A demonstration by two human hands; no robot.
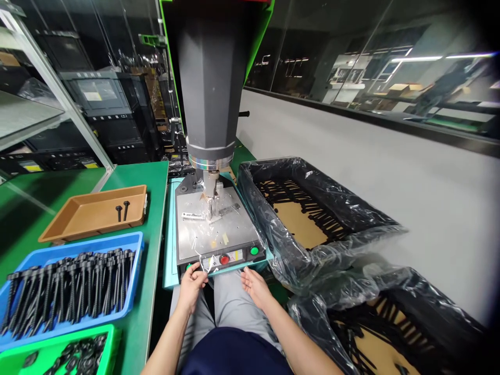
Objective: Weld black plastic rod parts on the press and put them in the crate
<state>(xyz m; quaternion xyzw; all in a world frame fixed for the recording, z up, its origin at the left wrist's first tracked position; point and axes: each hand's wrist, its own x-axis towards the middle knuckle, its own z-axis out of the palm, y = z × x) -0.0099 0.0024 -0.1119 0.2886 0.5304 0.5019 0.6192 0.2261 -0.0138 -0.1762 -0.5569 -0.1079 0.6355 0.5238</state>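
Observation:
My left hand (192,285) is at the front left corner of the press machine's base (213,229), its fingers apart beside a partly hidden green button (189,266). Whether a fingertip touches that button I cannot tell. My right hand (254,286) hovers over my lap just in front of the base, fingers loosely bent and nothing in them. Between the hands, the front panel carries a red button (224,259); another green button (254,251) sits to its right. Above the metal plate stands the machine's narrow tool (211,190), with small clear and metal pieces around its tip.
On the left green table (156,208) are a brown tray (74,216) with two black bolt-like parts, a blue tray (138,255) full of long black parts, and a green tray (113,349) of small black pieces. Plastic-lined bins (269,255) with black parts stand at right.

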